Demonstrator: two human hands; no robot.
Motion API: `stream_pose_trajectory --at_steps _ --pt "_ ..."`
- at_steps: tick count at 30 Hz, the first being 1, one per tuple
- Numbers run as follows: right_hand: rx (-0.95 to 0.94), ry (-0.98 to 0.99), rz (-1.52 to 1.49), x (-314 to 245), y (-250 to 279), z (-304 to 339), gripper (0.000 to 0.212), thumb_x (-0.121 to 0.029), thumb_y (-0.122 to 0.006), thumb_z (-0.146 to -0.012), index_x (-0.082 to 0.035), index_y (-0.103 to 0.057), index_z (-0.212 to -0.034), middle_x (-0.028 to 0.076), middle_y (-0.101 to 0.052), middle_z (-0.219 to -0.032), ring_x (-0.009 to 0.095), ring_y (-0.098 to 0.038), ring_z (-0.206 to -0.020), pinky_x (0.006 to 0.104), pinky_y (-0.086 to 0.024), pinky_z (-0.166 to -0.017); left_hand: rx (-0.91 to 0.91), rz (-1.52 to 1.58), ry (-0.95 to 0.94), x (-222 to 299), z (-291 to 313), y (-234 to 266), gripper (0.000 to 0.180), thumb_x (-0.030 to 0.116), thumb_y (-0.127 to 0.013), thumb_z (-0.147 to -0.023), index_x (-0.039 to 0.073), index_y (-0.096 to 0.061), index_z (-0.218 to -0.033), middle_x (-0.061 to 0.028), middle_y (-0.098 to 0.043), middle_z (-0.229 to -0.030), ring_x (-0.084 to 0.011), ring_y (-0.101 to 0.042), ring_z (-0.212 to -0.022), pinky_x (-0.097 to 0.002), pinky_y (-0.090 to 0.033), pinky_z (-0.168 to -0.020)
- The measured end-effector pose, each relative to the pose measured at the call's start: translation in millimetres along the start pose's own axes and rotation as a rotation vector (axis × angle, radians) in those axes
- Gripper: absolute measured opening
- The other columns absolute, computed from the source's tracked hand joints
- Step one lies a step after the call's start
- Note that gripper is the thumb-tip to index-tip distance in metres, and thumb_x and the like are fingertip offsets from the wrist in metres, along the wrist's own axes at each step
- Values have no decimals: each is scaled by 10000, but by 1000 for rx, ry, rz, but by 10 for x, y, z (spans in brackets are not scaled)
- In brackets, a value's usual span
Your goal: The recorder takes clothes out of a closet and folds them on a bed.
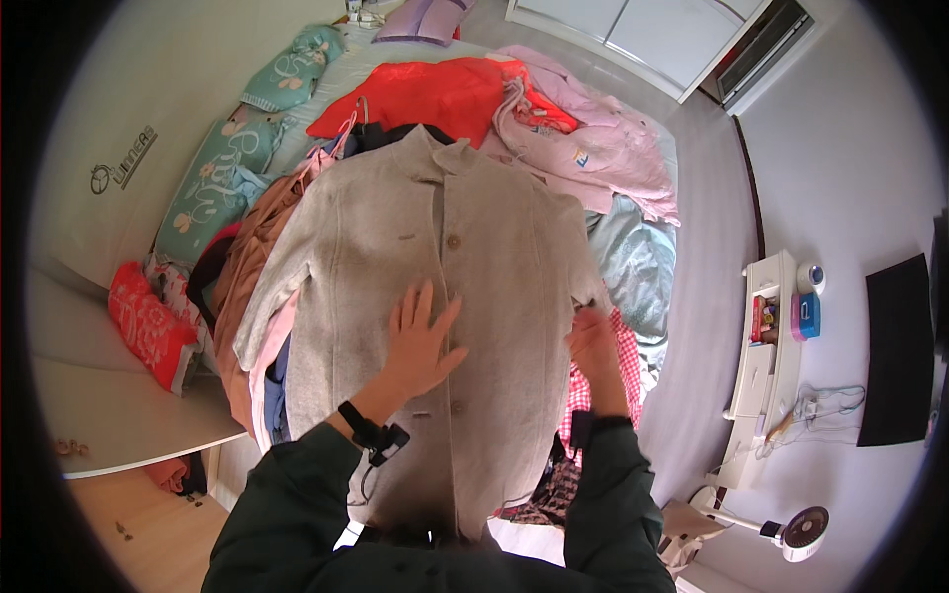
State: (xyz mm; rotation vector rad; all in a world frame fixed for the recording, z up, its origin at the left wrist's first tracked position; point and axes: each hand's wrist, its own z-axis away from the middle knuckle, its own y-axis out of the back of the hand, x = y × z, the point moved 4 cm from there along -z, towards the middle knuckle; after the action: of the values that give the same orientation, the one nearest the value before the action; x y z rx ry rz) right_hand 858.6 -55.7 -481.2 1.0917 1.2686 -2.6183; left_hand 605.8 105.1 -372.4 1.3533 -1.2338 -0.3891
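Observation:
A greyish-beige coat point(504, 257) with a collar and dark buttons lies spread front up over a heap of clothes on the bed. My left hand point(420, 346) rests on the coat's front, its fingers spread and holding nothing. At the end of the sleeve on the right, my right hand point(592, 342) has its fingers closed on the cuff. Each wrist wears a dark band, and a small device hangs from the left one.
Beyond the coat lie a red cloth point(425, 99) and a pink quilt point(593, 158). Green pillows point(217, 173) line the wall side. A red-and-white checked cloth point(628, 361) pokes out beside my right forearm. Farther right are a white cabinet point(756, 381) and a fan point(804, 534).

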Motion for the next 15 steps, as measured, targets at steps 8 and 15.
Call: stream_pose_trajectory --at_steps 8,15 --pt "320 -200 -146 -30 710 -978 819 -664 -508 -720 104 -453 -1001 203 -543 -898 288 -565 -788 348 -511 -714 -397 -139 122 -159 190 -676 671 551 -422 -826 225 -253 -1387 -186 -50 -1456 -379 -17 -1336 -526 -24 -1046" --pt "793 391 1142 -525 353 -835 428 -360 -502 -823 62 -565 -854 195 -616 -806 280 -580 -740 365 -469 -632 -383 -116 167 -281 255 -715 687 567 -429 -820 216 -260 -1386 -192 -36 -1457 -379 -2 -1338 -536 -17 -1038"
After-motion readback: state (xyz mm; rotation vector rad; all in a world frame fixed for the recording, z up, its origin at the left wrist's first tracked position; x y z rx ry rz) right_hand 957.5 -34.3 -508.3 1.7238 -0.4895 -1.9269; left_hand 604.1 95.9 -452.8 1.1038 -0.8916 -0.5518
